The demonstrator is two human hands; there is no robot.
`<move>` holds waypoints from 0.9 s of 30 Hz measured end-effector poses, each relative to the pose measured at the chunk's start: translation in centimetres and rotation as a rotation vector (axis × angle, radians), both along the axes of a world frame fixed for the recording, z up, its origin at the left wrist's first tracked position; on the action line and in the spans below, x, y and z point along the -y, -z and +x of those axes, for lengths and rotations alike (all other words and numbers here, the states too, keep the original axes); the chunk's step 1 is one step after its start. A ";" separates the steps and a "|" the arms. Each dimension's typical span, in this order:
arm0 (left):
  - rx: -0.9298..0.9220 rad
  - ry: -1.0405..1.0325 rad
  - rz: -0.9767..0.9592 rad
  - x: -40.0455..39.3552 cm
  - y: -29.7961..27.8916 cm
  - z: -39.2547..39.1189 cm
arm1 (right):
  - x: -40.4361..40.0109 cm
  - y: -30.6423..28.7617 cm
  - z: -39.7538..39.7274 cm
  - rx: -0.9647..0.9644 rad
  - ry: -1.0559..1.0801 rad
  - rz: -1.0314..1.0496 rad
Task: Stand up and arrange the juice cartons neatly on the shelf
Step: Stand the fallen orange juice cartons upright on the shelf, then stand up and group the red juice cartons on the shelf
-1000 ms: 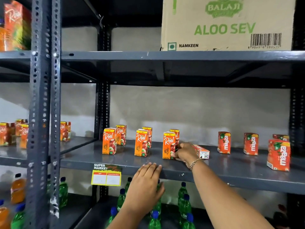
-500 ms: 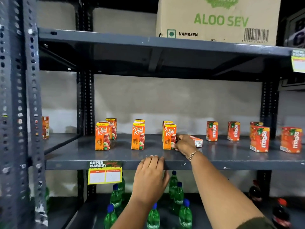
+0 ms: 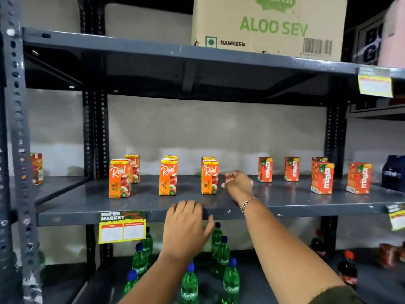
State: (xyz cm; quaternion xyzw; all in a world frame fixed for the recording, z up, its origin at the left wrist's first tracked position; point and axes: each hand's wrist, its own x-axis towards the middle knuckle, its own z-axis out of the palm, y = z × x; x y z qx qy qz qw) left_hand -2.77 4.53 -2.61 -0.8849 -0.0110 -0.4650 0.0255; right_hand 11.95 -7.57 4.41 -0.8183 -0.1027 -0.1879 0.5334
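Orange Real apple juice cartons stand upright in three pairs on the grey shelf [image 3: 92,195]: left pair [image 3: 119,178], middle pair [image 3: 168,177], right pair [image 3: 210,177]. Several red Maaza cartons [image 3: 322,178] stand farther right. My right hand [image 3: 237,186] is closed around a small red-and-white carton [image 3: 229,177], mostly hidden by the fingers, just right of the third Real pair. My left hand [image 3: 186,227] rests with its fingers over the shelf's front edge and holds no carton.
A cardboard box marked ALOO SEV [image 3: 269,27] sits on the shelf above. Green Sprite bottles [image 3: 225,255] and dark cola bottles [image 3: 348,270] stand on the shelf below. A price tag [image 3: 121,228] hangs on the shelf edge. A perforated upright post [image 3: 17,150] stands at left.
The carton that lay on its side by the third Real pair is now lifted inside my right hand. The view has shifted right and closer. My left hand stayed on the shelf edge.
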 end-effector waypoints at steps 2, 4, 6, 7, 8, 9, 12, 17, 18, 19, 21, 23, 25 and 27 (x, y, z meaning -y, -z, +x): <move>0.028 0.024 0.022 1.1 -0.8 0.4 | 2.7 -0.3 -0.2 0.077 0.133 0.021; 0.057 0.091 0.082 3.4 -1.5 1.3 | 5.9 -0.8 0.3 0.082 0.190 0.018; 0.060 0.155 0.116 6.3 -2.1 2.5 | 8.7 -0.9 1.7 0.025 0.204 0.001; 0.048 0.170 0.121 7.5 -2.2 3.0 | 9.7 -0.8 2.5 -0.009 0.198 -0.013; 0.030 0.169 0.122 8.9 -2.1 3.6 | 10.6 -0.9 3.2 -0.040 0.181 -0.044; 0.014 0.157 0.118 10.1 -2.0 4.1 | 11.3 -0.8 3.8 -0.069 0.153 -0.069; 0.002 0.110 0.069 12.3 -1.1 5.2 | 12.4 -0.8 4.9 -0.146 -0.005 -0.021; 0.095 0.043 -0.026 13.5 0.1 6.1 | 11.8 -1.1 6.4 -0.162 -0.148 0.117; 0.115 0.031 -0.038 13.7 0.4 6.3 | 11.4 -1.2 6.7 -0.154 -0.173 0.134; 0.133 0.022 -0.047 14.0 0.6 6.4 | 10.9 -1.2 7.2 -0.151 -0.197 0.138; 0.145 0.014 -0.075 14.5 0.8 6.3 | 9.8 -1.3 7.7 -0.163 -0.224 0.142; 0.156 0.004 -0.103 14.9 0.7 6.2 | 9.1 -1.2 8.1 -0.168 -0.204 0.078; 0.158 -0.024 -0.109 15.2 0.6 6.1 | 9.1 -1.0 8.6 -0.181 -0.201 0.001; 0.161 -0.038 -0.107 15.4 0.5 6.0 | 9.1 -0.8 9.1 -0.192 -0.238 -0.031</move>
